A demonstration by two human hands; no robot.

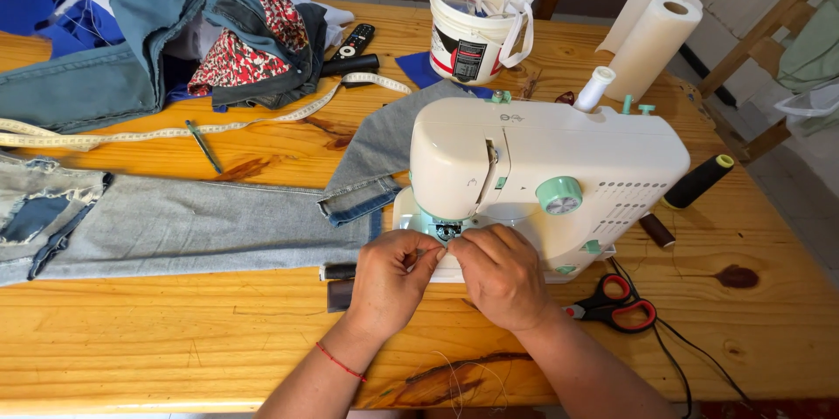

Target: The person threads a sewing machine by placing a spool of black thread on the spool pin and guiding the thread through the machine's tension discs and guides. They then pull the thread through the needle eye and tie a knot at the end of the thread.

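Thread is the thing in hand here, right at the needle area [448, 231] of the cream and mint sewing machine [542, 174], which sits on the wooden table [175, 314]. Both hands are bunched together just under the presser foot: the left hand [391, 279] has thumb and forefinger pinched nearly shut, and the right hand [500, 275] curls in to meet it, fingertips touching or almost so. The strand itself is too fine to make out, so whether either pinch truly has it, I cannot tell. Thread like this weighs nothing, flops at once, frays at the tip and slips from a loose pinch, so I judge it wants a firm hold close to its end, with only a short stub standing free. Pale jeans [175, 222] lie flat to the left, one hem turned up beside the machine. Red-handled scissors [616, 304] rest just right of the right hand, a black cone spool [696, 181] lies further right, and a white spool [594, 87] stands upright on top of the machine. A measuring tape [175, 132] trails across the table behind.
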